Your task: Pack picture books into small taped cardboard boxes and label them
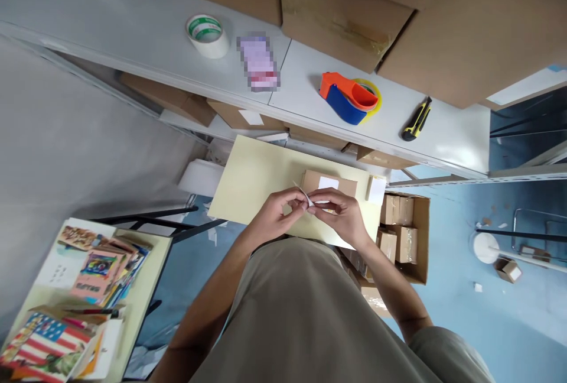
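A small white paper slip (305,194), seen nearly edge-on, is pinched between both hands. My left hand (282,210) grips it with thumb and forefinger from the left. My right hand (340,213) meets it from the right, thumb and fingers closed at its lower end. Just beyond the fingers lies a brown cardboard box (349,187) with a white label (328,182) on top. It rests on a pale yellow table (248,179). To its right sits a small stack topped with white paper (376,190).
The grey shelf (146,40) above bears a tape roll (208,36), a blurred-out phone-shaped item (259,62), an orange-and-blue tape dispenser (348,99), a utility knife (416,120) and large cartons (341,22). An open carton (420,241) of boxes stands right; a side table (150,253) holds magazines.
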`<action>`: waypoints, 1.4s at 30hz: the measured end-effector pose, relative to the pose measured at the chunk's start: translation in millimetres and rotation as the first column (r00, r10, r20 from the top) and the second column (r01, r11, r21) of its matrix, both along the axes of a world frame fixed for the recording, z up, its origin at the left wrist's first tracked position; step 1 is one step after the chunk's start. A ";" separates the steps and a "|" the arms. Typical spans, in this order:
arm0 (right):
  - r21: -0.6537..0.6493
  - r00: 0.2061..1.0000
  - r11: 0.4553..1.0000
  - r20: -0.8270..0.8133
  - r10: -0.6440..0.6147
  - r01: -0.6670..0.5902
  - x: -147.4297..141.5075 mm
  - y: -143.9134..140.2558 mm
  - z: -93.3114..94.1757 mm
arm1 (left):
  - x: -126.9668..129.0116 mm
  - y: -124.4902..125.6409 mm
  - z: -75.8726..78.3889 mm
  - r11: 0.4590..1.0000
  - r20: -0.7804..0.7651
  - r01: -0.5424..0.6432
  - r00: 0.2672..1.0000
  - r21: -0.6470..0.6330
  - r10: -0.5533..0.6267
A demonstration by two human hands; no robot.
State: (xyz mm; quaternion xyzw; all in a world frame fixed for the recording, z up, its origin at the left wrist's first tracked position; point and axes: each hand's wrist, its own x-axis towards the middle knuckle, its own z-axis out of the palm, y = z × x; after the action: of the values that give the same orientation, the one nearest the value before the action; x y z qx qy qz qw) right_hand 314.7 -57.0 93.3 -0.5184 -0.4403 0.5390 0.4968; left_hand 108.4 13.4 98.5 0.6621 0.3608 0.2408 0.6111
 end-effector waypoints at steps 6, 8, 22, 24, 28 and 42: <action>-0.011 0.999 1.000 0.043 0.010 -0.009 -21.1 7.3 3.1 | -20.2 4.9 -4.2 0.999 0.036 -0.039 0.999 -0.009 0.039; -0.021 0.998 1.000 0.064 0.009 -0.008 -32.0 12.7 4.1 | -30.9 9.0 -6.2 0.999 0.051 -0.043 0.998 -0.032 0.044; -0.090 0.996 0.996 0.086 -0.009 0.017 -132.7 67.4 8.6 | -126.5 56.8 -20.7 0.997 0.146 -0.063 0.987 -0.053 0.070; -0.097 0.995 0.995 0.095 -0.027 0.036 -144.1 72.3 7.2 | -134.8 62.3 -25.9 0.996 0.158 -0.083 0.983 -0.045 0.089; -0.130 0.984 0.987 0.164 -0.069 0.091 -160.5 79.8 2.6 | -145.8 69.5 -34.2 0.994 0.201 -0.084 0.975 -0.073 0.097; -0.131 0.858 0.890 0.357 -0.369 0.437 -129.2 78.5 -11.1 | -237.4 136.4 -176.7 0.878 -0.441 -0.478 0.783 0.026 0.439</action>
State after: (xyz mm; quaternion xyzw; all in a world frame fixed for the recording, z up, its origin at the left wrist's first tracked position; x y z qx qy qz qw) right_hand 185.4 21.4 82.2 -0.7290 -0.3381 0.3733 0.4636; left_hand -128.9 149.8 -78.2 0.5637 0.6477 0.2123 0.4665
